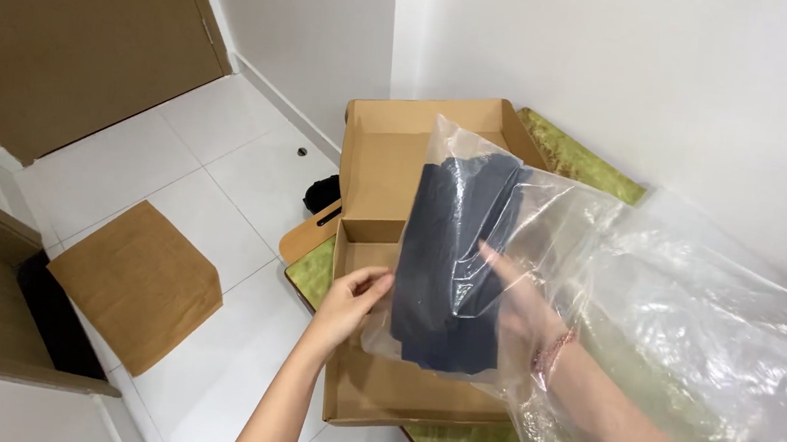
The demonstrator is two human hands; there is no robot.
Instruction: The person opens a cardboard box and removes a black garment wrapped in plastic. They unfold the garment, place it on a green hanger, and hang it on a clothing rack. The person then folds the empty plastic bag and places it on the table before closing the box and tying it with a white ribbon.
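Observation:
A large clear plastic bag (698, 325) lies across the table with a folded dark navy garment (453, 258) at its far end. My right hand (513, 299) is reached deep inside the bag, fingers on the garment. My left hand (350, 300) pinches the bag's left edge from outside, next to the garment. Both are held over an open cardboard box (391, 152) with a smaller inner compartment (362, 237).
The box rests on a table with a green patterned cloth (569, 157) against a white wall. On the white tile floor to the left stands a brown cardboard box (139, 286). A small black object (323, 191) lies beside the table. A brown door (61, 15) is at the back left.

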